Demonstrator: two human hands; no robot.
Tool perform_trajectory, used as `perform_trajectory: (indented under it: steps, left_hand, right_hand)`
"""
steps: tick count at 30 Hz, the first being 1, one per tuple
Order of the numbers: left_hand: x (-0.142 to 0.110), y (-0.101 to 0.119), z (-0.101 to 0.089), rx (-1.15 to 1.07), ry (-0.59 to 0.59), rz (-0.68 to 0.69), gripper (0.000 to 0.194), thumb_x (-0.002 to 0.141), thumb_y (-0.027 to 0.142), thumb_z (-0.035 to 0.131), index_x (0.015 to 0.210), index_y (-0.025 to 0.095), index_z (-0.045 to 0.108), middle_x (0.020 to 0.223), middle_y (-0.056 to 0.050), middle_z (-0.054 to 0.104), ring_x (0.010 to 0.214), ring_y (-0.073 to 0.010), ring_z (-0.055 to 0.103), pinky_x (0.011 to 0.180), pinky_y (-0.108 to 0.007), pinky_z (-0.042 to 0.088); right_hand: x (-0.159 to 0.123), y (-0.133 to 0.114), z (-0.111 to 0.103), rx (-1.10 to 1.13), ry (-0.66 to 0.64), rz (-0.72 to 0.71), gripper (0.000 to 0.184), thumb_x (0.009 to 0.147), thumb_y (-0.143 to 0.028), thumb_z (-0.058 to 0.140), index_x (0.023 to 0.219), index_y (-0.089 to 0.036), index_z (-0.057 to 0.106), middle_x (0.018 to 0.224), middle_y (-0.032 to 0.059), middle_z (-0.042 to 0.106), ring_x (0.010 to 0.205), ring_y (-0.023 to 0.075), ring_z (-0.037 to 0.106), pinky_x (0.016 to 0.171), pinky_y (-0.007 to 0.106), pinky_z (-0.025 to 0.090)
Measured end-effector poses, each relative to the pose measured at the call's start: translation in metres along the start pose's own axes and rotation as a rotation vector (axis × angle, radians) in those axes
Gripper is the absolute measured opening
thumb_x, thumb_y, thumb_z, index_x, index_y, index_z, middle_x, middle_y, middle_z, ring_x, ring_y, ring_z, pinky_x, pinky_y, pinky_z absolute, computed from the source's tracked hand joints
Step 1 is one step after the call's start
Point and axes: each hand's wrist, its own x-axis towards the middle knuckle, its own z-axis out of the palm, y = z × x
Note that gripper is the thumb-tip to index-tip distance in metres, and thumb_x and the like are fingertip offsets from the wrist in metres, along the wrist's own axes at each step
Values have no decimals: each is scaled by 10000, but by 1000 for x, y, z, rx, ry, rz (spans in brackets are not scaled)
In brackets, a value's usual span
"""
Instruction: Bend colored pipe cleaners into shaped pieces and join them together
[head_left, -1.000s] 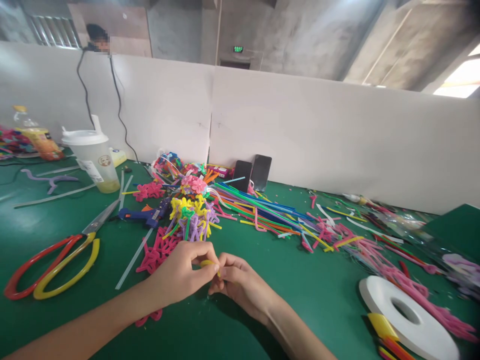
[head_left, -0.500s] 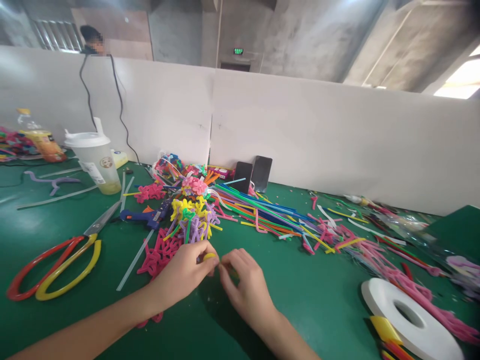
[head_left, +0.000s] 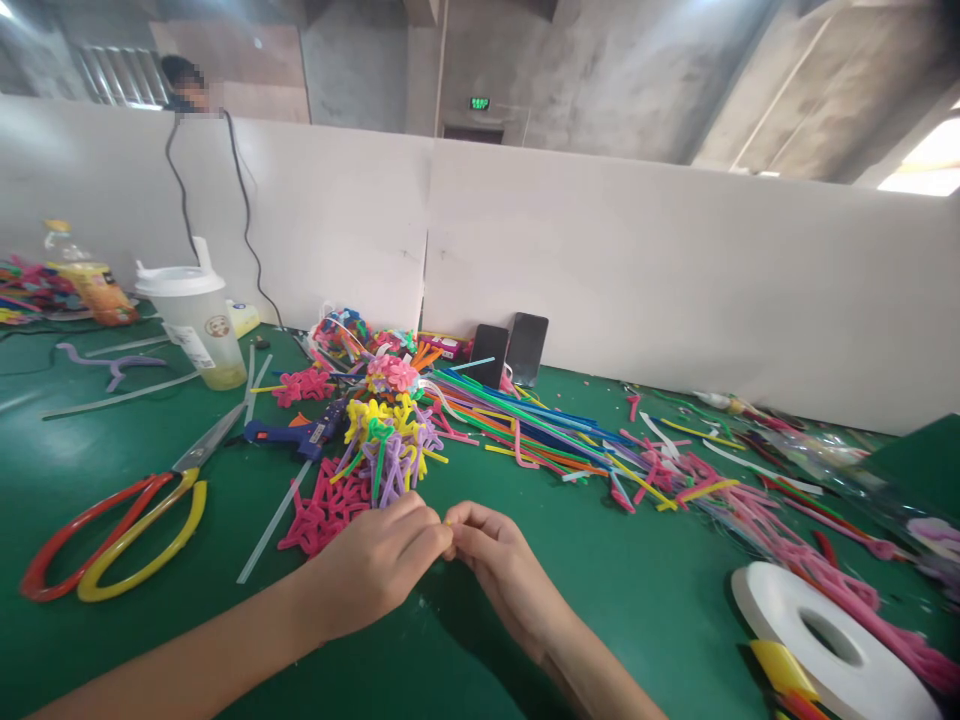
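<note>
My left hand [head_left: 390, 555] and my right hand [head_left: 499, 560] meet fingertip to fingertip above the green table. Both are closed in a pinch on a yellow pipe cleaner [head_left: 448, 522], of which only a speck shows; the fingers hide the rest. Just behind my left hand lies a pile of pink bent pipe-cleaner shapes [head_left: 326, 505]. Yellow and purple pipe-cleaner shapes [head_left: 394, 440] are heaped beyond my fingers. A blue glue gun [head_left: 296, 436] rests to the left of that heap.
Large scissors [head_left: 142, 530] lie open at left, near a lidded plastic cup [head_left: 196, 325] and a juice bottle [head_left: 94, 285]. Loose straight pipe cleaners [head_left: 540, 410] spread rightward. Two phones [head_left: 527, 348] lean at the back. A white tape roll [head_left: 780, 610] lies front right.
My left hand has rolled over, its back now turned up, covering the yellow loop that showed earlier. The right hand's fingers have turned and come against the left fingertips.
</note>
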Motion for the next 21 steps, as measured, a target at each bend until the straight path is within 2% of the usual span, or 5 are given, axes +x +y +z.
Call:
perform_trajectory:
  steps: [6, 10, 12, 17, 21]
  left_hand:
    - [12, 7, 2, -868, -48, -790, 139, 799, 242, 429, 698, 156, 471, 606, 17, 478, 577, -107, 485, 573, -241, 410]
    - [16, 5, 2, -1439, -130, -1030, 172, 751, 287, 488, 658, 149, 446, 575, 39, 424, 517, -77, 443, 552, -232, 438]
    - [16, 5, 0, -1367, -146, -963, 169, 763, 294, 472, 677, 148, 462, 580, 32, 439, 524, -85, 447, 547, -233, 433]
    - [10, 4, -2, -503, 4, -533, 146, 820, 191, 382, 734, 167, 498, 697, -9, 512, 653, -123, 467, 611, -250, 380]
    - [1, -1, 6, -265, 81, -228, 170, 832, 104, 343, 787, 172, 491, 720, -18, 513, 683, -129, 438, 630, -260, 366]
  right_hand:
    - [-8, 5, 0, -939, 265, -587, 115, 784, -181, 449, 686, -175, 509, 672, 3, 539, 660, 128, 456, 729, 320, 327]
    - [-12, 4, -1, -1229, 203, -868, 136, 775, -100, 435, 738, -186, 534, 720, 3, 585, 699, 128, 458, 837, 375, 262]
    - [-11, 1, 0, -1116, 190, -764, 131, 786, -137, 431, 712, -183, 530, 709, 9, 574, 694, 131, 457, 772, 337, 311]
    - [-3, -7, 1, -356, 104, -124, 157, 777, -262, 458, 668, -158, 501, 617, -5, 492, 598, 111, 452, 567, 237, 353]
    - [-1, -8, -1, -27, -47, 12, 156, 754, -283, 510, 685, -145, 525, 640, -3, 497, 617, 100, 461, 604, 227, 352]
